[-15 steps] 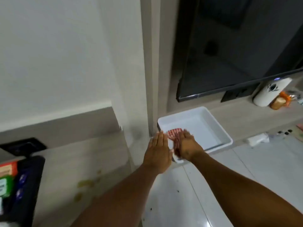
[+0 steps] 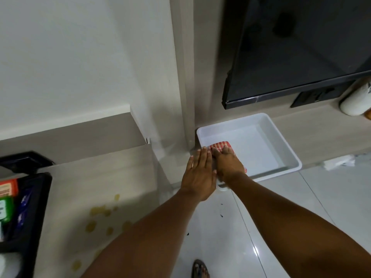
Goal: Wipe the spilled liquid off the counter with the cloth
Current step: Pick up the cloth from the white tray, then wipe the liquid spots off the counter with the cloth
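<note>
A red-and-white checked cloth [image 2: 220, 146] lies in the near left corner of a white plastic tub [image 2: 285, 149] on a low ledge. My right hand [image 2: 228, 163] rests on top of the cloth, fingers curled over it. Beside it, my left hand [image 2: 199, 173] is flat with fingers together, at the tub's near left rim. Yellow spilled liquid [image 2: 99, 212] dots the pale wood counter [image 2: 80, 177] at lower left, well apart from both hands.
A black tray [image 2: 38, 207] with coloured packets sits at the counter's left edge. A dark TV screen [image 2: 291, 57] hangs above the tub. A white cylinder [image 2: 355, 99] and a crumpled tissue [image 2: 337, 161] lie on the ledge at right. Glossy floor tiles [image 2: 281, 217] are below.
The view has shifted down and left, showing more of the spill. Both hands stay at the tub's corner on the cloth, barely moved.
</note>
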Demonstrator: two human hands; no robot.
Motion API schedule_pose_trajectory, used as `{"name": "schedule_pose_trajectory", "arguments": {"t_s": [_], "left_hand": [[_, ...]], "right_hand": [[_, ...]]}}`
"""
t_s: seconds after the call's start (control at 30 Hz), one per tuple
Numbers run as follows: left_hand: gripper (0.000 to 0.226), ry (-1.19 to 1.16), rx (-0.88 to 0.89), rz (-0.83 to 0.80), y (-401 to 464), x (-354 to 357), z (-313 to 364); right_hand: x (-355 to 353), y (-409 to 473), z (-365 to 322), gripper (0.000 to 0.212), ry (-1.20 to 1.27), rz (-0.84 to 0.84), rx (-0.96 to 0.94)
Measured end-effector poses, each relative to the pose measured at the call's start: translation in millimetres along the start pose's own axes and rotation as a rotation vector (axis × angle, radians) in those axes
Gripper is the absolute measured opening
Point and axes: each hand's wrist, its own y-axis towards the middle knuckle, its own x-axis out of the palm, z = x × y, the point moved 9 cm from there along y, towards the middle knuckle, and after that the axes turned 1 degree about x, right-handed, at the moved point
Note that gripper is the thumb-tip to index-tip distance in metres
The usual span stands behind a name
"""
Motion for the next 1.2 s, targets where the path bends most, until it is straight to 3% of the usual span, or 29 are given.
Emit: {"name": "schedule_pose_trajectory", "arguments": {"t_s": [0.3,0.5,0.63,0.73,0.87,0.93,1.03,1.2], "left_hand": [[0.070,-0.034,-0.001,0.082,-46.7,-39.1,-29.0],[0.070,0.011,0.014,0.141,-120.9,-67.7,-61.4],[0.071,0.013,0.014,0.168,-192.6,-65.9,-89.8],[0.073,0.012,-0.008,0.187,-259.0,-55.7,-120.0],[0.079,-0.007,-0.024,0.177,-354.1,-25.4,-175.9],[0.084,-0.020,-0.068,0.137,-396.0,-1.9,-206.1],[0.087,-0.066,-0.146,0.109,-437.1,27.2,-239.2],[0.090,-0.088,-0.214,0.051,-469.5,61.8,-266.8]], "right_hand": [[-38.2,-41.6,-32.6,0.060,0.028,0.109,0.041],[-57.2,-122.1,-104.9,0.077,-0.046,0.230,-0.013],[-21.4,-195.5,-154.6,0.069,0.016,0.289,-0.027],[28.3,-247.3,-184.5,0.062,0.086,0.206,-0.024],[104.3,-304.8,-199.2,0.087,0.093,0.106,0.014],[136.4,-325.4,-195.6,0.074,0.134,0.075,0.049],[171.6,-345.6,-186.8,0.079,0.039,0.039,0.062],[175.2,-345.9,-185.7,0.061,-0.038,0.152,-0.074]]}}
